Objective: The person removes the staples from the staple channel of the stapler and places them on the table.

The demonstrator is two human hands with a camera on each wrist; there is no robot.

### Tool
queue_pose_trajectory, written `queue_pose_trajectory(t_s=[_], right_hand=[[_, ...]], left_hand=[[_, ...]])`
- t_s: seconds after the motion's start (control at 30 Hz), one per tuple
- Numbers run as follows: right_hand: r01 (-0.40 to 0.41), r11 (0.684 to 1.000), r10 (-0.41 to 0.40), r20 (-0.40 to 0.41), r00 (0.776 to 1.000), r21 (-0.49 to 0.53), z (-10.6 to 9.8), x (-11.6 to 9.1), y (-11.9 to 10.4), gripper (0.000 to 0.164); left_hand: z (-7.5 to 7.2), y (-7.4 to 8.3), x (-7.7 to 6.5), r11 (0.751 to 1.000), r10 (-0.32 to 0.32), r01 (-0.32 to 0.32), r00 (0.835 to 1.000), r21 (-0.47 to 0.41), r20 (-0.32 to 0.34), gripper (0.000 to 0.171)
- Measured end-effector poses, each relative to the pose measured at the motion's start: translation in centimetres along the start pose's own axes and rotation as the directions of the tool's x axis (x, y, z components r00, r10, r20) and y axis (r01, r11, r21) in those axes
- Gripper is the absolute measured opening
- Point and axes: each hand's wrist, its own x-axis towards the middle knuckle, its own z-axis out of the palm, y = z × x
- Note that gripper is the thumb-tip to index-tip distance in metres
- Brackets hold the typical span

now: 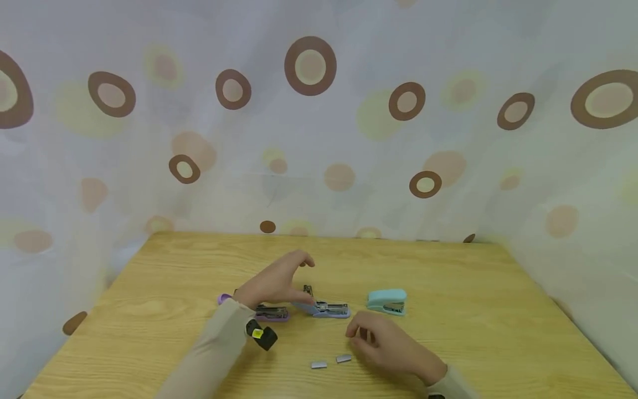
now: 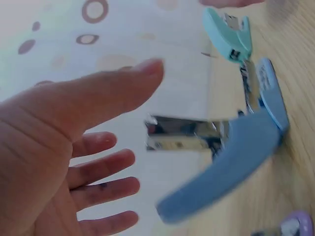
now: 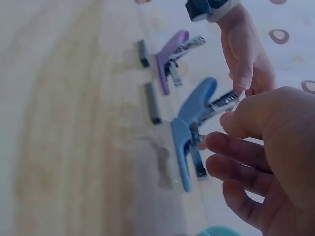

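A blue stapler (image 1: 333, 311) lies spread apart on the table, its lid (image 2: 231, 157) and metal magazine (image 2: 182, 129) raised in the left wrist view. My left hand (image 1: 276, 281) hovers over and beside it, thumb and fingers spread, with nothing between them. To the left, partly hidden under that hand, is a spread purple stapler (image 1: 273, 314). My right hand (image 1: 386, 344) is in front of the blue stapler with its fingers loosely bent and no object showing in them. Two strips of staples (image 1: 319, 364) (image 3: 152, 103) lie on the table left of that hand.
A closed teal stapler (image 1: 387, 301) stands right of the blue one, behind my right hand. The wooden table (image 1: 448, 271) meets a spotted curtain (image 1: 339, 138) at the back and sides.
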Motion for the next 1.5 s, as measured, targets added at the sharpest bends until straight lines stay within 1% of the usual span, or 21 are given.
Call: queue_pose_trajectory(t_s=[0.07, 0.13, 0.23, 0.33, 0.43, 0.53, 0.63, 0.7, 0.83, 1.0, 1.07, 1.13, 1.2, 1.27, 1.37, 1.43, 1.5], right_hand=[[0.031, 0.999, -0.033, -0.067, 0.997, -0.034, -0.7, 0.0, 0.3, 0.012], [0.057, 0.996, -0.066, -0.134, 0.989, -0.070, -1.4, -0.1, 0.7, 0.016], [0.082, 0.986, -0.117, -0.249, 0.961, -0.147, -2.5, -0.3, 1.4, 0.024], [0.067, 0.975, -0.141, -0.358, 0.923, -0.210, -3.6, -0.7, 2.0, 0.029], [0.018, 0.972, -0.121, -0.438, 0.891, -0.232, -4.8, -1.1, 2.8, 0.031], [-0.039, 0.972, -0.079, -0.481, 0.873, -0.231, -5.9, -1.4, 3.6, 0.031], [-0.091, 0.973, -0.026, -0.499, 0.866, -0.210, -6.5, -1.8, 4.4, 0.029], [-0.118, 0.977, 0.014, -0.497, 0.868, -0.178, -6.7, -2.0, 4.9, 0.027], [-0.151, 0.984, 0.087, -0.471, 0.878, -0.099, -6.9, -2.6, 5.9, 0.026], [-0.169, 0.986, 0.152, -0.402, 0.903, -0.007, -6.8, -3.1, 7.3, 0.031], [-0.189, 0.982, 0.185, -0.364, 0.913, 0.024, -6.6, -3.4, 7.6, 0.033], [-0.217, 0.975, 0.222, -0.319, 0.921, 0.052, -6.6, -3.6, 7.8, 0.036], [-0.233, 0.970, 0.243, -0.271, 0.932, 0.067, -6.6, -3.7, 7.7, 0.038], [-0.233, 0.970, 0.243, -0.231, 0.942, 0.068, -6.7, -3.7, 7.8, 0.039], [-0.198, 0.979, 0.204, -0.195, 0.959, 0.053, -6.6, -3.7, 8.1, 0.036], [-0.186, 0.982, 0.191, -0.183, 0.964, 0.042, -6.4, -3.7, 8.6, 0.033], [-0.190, 0.981, 0.196, -0.172, 0.966, 0.047, -6.1, -3.7, 8.9, 0.028]], left_hand=[[-0.2, 0.6, 0.5, 1.000, 0.016, -0.016, 0.999, 0.003, -0.044, 0.060], [-0.3, 1.2, 1.1, 0.999, 0.036, -0.036, 0.996, 0.004, -0.077, 0.051], [-0.3, 2.2, 2.1, 0.997, 0.071, -0.071, 0.992, 0.003, -0.104, 0.042], [0.1, 3.3, 3.3, 0.994, 0.107, -0.106, 0.991, 0.015, -0.080, 0.037], [0.9, 4.5, 4.4, 0.990, 0.126, -0.123, 0.991, 0.063, -0.045, 0.035], [1.9, 5.7, 5.5, 0.977, 0.127, -0.124, 0.992, 0.174, -0.012, 0.035], [3.0, 6.9, 6.3, 0.961, 0.106, -0.111, 0.994, 0.253, 0.030, 0.037], [3.7, 7.4, 6.9, 0.955, 0.082, -0.093, 0.995, 0.283, 0.051, 0.040], [5.1, 8.1, 8.1, 0.952, 0.036, -0.060, 0.996, 0.300, 0.085, 0.044], [6.5, 8.8, 9.5, 0.941, 0.042, -0.081, 0.991, 0.328, 0.124, 0.046], [7.1, 9.0, 9.8, 0.935, 0.055, -0.101, 0.988, 0.339, 0.143, 0.046], [7.7, 9.2, 10.2, 0.933, 0.064, -0.116, 0.985, 0.341, 0.159, 0.045], [8.4, 9.5, 10.5, 0.932, 0.072, -0.128, 0.982, 0.339, 0.173, 0.044], [9.0, 9.8, 10.8, 0.931, 0.080, -0.139, 0.980, 0.338, 0.182, 0.043], [9.8, 10.2, 11.0, 0.925, 0.081, -0.141, 0.981, 0.352, 0.179, 0.043], [10.2, 10.3, 11.2, 0.917, 0.086, -0.145, 0.982, 0.371, 0.170, 0.042], [10.6, 10.3, 11.4, 0.906, 0.092, -0.148, 0.983, 0.396, 0.156, 0.040]])
